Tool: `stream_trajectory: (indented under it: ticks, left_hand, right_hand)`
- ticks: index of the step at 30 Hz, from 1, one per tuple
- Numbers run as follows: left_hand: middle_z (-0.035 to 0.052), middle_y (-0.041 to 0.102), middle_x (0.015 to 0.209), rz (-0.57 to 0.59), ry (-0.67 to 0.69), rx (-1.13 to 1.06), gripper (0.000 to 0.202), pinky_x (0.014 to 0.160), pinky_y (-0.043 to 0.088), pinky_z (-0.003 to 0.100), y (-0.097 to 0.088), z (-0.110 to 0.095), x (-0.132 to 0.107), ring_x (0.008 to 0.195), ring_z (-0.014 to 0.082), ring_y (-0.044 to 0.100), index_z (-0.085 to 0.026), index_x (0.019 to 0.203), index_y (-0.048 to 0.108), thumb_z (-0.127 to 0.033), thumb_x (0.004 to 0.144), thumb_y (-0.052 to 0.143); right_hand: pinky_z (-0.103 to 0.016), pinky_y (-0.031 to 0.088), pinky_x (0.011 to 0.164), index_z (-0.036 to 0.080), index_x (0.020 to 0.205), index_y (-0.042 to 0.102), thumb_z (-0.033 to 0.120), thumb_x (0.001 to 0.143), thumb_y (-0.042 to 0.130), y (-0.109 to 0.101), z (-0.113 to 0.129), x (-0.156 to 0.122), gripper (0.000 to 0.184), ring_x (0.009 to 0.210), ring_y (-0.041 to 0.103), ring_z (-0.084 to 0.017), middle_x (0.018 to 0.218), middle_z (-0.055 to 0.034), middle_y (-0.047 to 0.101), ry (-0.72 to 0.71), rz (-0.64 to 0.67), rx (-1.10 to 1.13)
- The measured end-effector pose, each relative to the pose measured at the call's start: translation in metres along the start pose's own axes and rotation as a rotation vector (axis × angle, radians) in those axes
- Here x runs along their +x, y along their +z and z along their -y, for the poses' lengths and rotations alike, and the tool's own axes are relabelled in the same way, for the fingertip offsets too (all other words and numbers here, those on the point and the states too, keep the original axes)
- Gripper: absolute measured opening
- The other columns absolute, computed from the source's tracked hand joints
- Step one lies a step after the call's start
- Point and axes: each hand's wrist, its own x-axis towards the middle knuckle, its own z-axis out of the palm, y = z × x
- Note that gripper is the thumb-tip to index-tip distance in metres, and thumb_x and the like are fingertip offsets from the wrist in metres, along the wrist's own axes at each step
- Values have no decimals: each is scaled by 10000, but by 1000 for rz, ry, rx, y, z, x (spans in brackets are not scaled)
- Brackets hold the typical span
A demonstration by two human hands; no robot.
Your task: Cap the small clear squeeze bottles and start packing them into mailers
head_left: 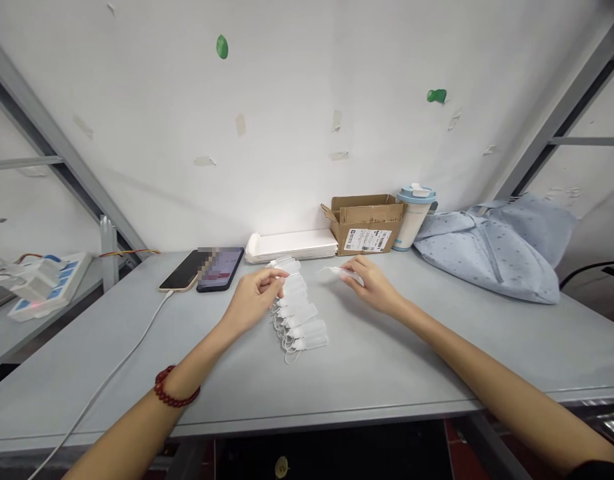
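A row of small translucent plastic bottles (307, 330) with white looped cords lies on the grey table, running from near my left hand toward me. My left hand (257, 293) is at the far end of this row, its thumb and index finger pinched together; whatever is between them is too small to make out. To the right of the row, my right hand (369, 283) grips one similar small translucent bottle (344, 272) between thumb and fingers. That bottle points left, toward the row, a little apart from it.
Behind the hands are a white stack of flat packets (291, 245), an open cardboard box (364, 227) and a blue-lidded cup (414, 217). A light blue cloth bag (481, 253) slumps at right. Two phones (219, 270) lie at left, with a white cable (131, 353) crossing the table.
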Motion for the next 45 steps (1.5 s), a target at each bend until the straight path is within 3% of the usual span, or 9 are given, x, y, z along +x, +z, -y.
stream_trajectory:
  ticks: [5, 12, 20, 26, 31, 36, 45]
  left_hand:
    - [-5, 551, 630, 96, -14, -32, 341, 464, 362, 204, 8, -8, -9, 477, 85, 434, -129, 1018, 600, -369, 801, 494]
    - [-11, 547, 629, 149, -9, -40, 357, 476, 381, 205, 14, -10, -16, 496, 90, 460, -134, 1050, 582, -384, 807, 507]
    - [-2, 557, 600, 111, 68, 19, 263, 476, 378, 194, 18, -11, -17, 519, 97, 475, -146, 827, 651, -357, 815, 496]
    - [-9, 558, 603, 56, -30, -68, 256, 446, 346, 202, 15, -12, -15, 455, 76, 411, -153, 725, 648, -393, 758, 565]
    - [-40, 435, 439, 166, -99, -145, 320, 460, 312, 215, 13, -14, -15, 427, 81, 364, -153, 623, 607, -433, 768, 551]
    - [-41, 440, 463, 259, -153, -297, 320, 481, 313, 224, 13, -11, -14, 435, 73, 353, -145, 662, 612, -434, 780, 545]
    - [-42, 439, 465, 300, -173, -382, 303, 491, 277, 226, 13, -10, -15, 454, 70, 343, -138, 672, 604, -410, 795, 553]
  right_hand:
    - [-338, 424, 759, 177, 936, 550, 315, 894, 431, -9, 38, -5, 187, 834, 530, -192, 887, -79, 558, -25, -23, 170]
    - [-334, 416, 739, 175, 966, 541, 288, 901, 428, -8, 59, -12, 173, 838, 534, -193, 888, -81, 580, -76, 13, 229]
    - [-332, 400, 743, 160, 1010, 543, 286, 914, 401, -6, 62, -15, 213, 818, 543, -187, 863, -73, 606, -85, 64, 179]
    - [-303, 426, 718, 173, 967, 578, 327, 926, 365, -7, 67, -14, 266, 772, 567, -170, 828, -58, 635, -20, 105, 269]
    - [-283, 448, 669, 170, 948, 589, 340, 920, 378, -6, 70, -14, 272, 726, 576, -160, 818, -59, 644, 0, 107, 348]
    - [-276, 448, 673, 165, 953, 592, 334, 918, 383, -5, 71, -15, 271, 728, 576, -157, 816, -59, 642, 11, 95, 370]
    - [-263, 437, 670, 166, 946, 590, 331, 916, 388, -5, 73, -16, 263, 727, 571, -150, 809, -51, 635, 3, 76, 400]
